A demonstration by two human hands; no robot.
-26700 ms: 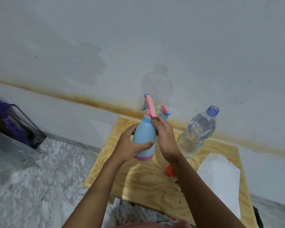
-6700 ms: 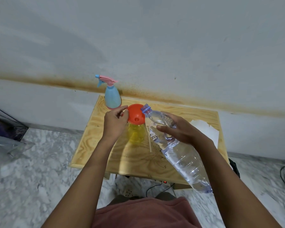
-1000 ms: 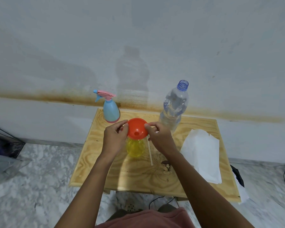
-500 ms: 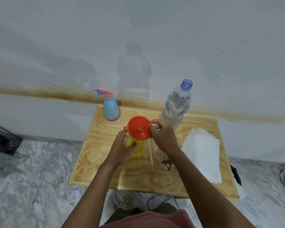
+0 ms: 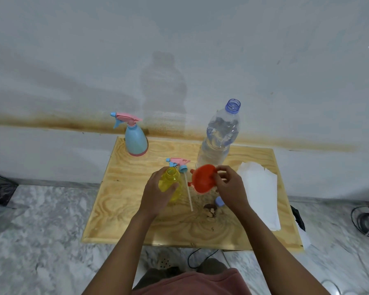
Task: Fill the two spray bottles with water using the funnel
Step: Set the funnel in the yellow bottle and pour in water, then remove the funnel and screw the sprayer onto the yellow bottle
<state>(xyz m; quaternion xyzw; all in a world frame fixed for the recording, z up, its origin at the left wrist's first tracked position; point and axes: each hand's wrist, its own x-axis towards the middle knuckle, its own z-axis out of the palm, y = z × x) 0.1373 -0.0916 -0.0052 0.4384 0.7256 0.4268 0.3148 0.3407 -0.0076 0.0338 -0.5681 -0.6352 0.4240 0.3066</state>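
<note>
Holding the round orange plastic funnel (image 5: 203, 178) pinched in the right hand (image 5: 229, 189), just off the open yellow translucent spray bottle (image 5: 170, 184).
The left hand (image 5: 156, 198) wraps that bottle; its trigger head (image 5: 178, 162) lies beyond, so recapping remains; the blue one (image 5: 135, 139) stands capped.

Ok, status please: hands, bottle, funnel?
Left hand holds open yellow bottle. Right hand holds funnel, off the bottle. Spray head lies behind. Nothing in the way.

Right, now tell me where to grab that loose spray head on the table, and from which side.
Take the spray head by its blue collar, from above on its right. It lies on its side behind the yellow bottle, and the left hand blocks its left. The thin dip tube looks too flimsy to grip.
</note>
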